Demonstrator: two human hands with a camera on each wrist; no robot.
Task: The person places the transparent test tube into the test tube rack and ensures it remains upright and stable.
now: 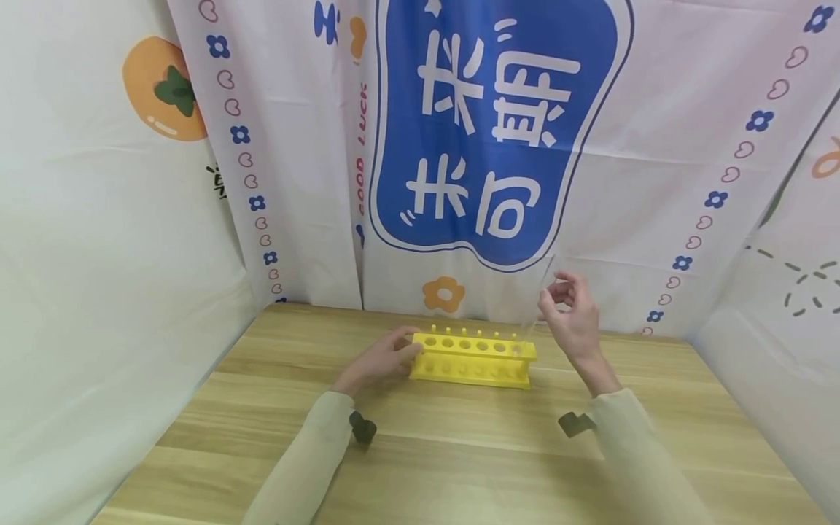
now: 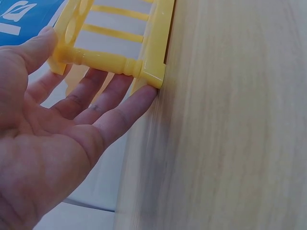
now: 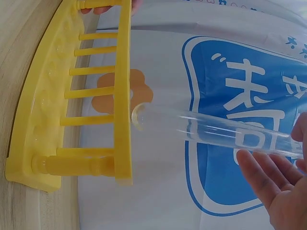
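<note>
A yellow test tube rack (image 1: pixel 469 378) stands on the wooden table, with a row of round holes along its upper plate. My left hand (image 1: pixel 383 357) grips its left end, the thumb at the upper plate and the fingers (image 2: pixel 122 115) around the end post. In my right hand (image 1: pixel 574 321), a clear glass test tube (image 3: pixel 211 127) is held near its upper end between thumb and fingers. The tube slants, its rounded bottom close over the hole at the rack's right end. No other tube shows in the rack.
The wooden table (image 1: pixel 446 452) runs up to a printed cloth (image 1: pixel 315 240) hanging behind the rack. Pale cloth walls (image 1: pixel 98 292) close off both sides. Dark devices (image 1: pixel 363 428) sit at both wrists, over light sleeves.
</note>
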